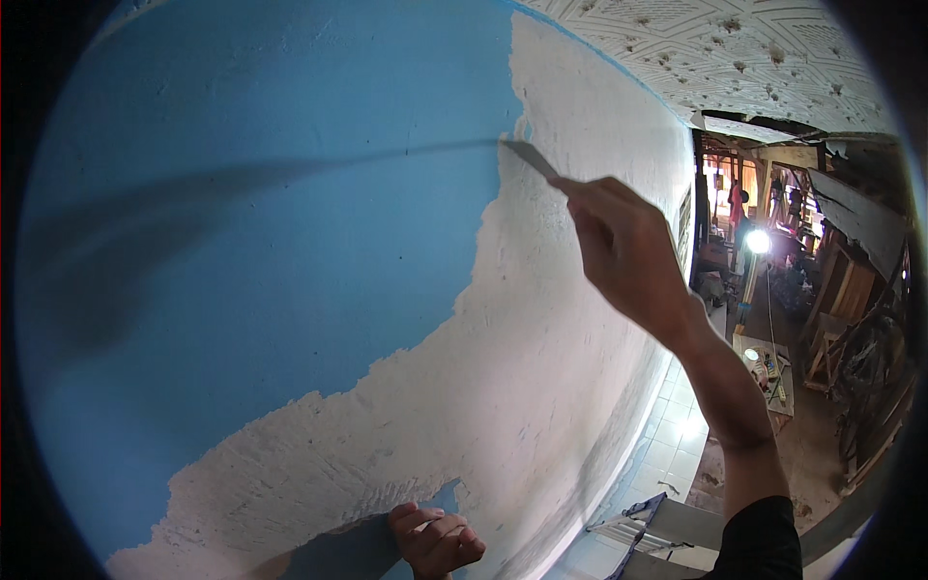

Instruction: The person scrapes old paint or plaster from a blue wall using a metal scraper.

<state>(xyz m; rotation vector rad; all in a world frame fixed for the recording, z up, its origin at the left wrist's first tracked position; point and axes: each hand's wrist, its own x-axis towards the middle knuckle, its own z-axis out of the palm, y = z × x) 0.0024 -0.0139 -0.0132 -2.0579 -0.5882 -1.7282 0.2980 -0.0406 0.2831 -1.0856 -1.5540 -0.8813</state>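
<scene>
My right hand [628, 251] is raised at the wall and grips a putty knife [534, 159]. Its thin blade points up and left, the tip at the ragged border between blue paint [319, 251] and bare whitish wall [570, 280]. Fingers wrap round the handle and mostly hide it. Low in the picture, my left hand [437, 543] is close to the wall beside a small leftover blue patch [447, 497]. Its fingers are curled in; whether anything is inside them is hidden. Long shadows fall leftward across the blue paint.
A stepladder [667, 530] stands at the lower right on pale floor tiles [677, 416]. Farther back, a bright lamp [758, 242] shines among timber and clutter. A board with small items [766, 372] lies below it. The patterned ceiling [744, 58] meets the wall overhead.
</scene>
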